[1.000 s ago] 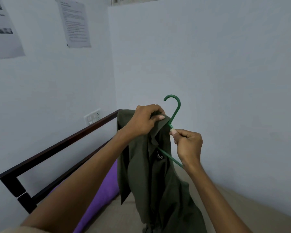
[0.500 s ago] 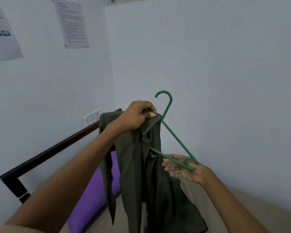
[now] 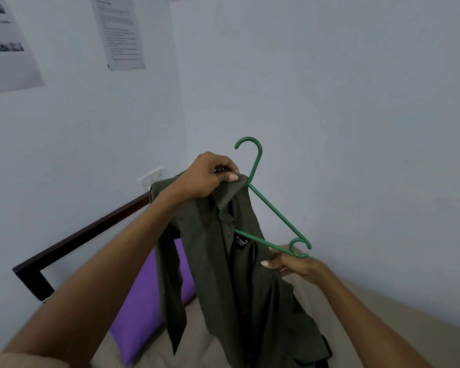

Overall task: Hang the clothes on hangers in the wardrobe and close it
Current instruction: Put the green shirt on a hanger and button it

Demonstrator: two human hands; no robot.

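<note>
Two hands share the load above the bed (image 3: 383,322): the left hand (image 3: 207,179) pinches the soft, light shirt (image 3: 223,261) at its collar beside the hanger (image 3: 274,208) neck; the right hand (image 3: 290,264), fingers loosely curled, holds the stiff lower corner and fabric there.

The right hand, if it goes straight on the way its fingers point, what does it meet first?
The right hand points left, under the green hanger. It would probably meet the hanging dark shirt first, near its label, though depth is unclear.

Bare forearms; cream fuzzy sleeve (image 3: 14,361) lwr-left.
</note>
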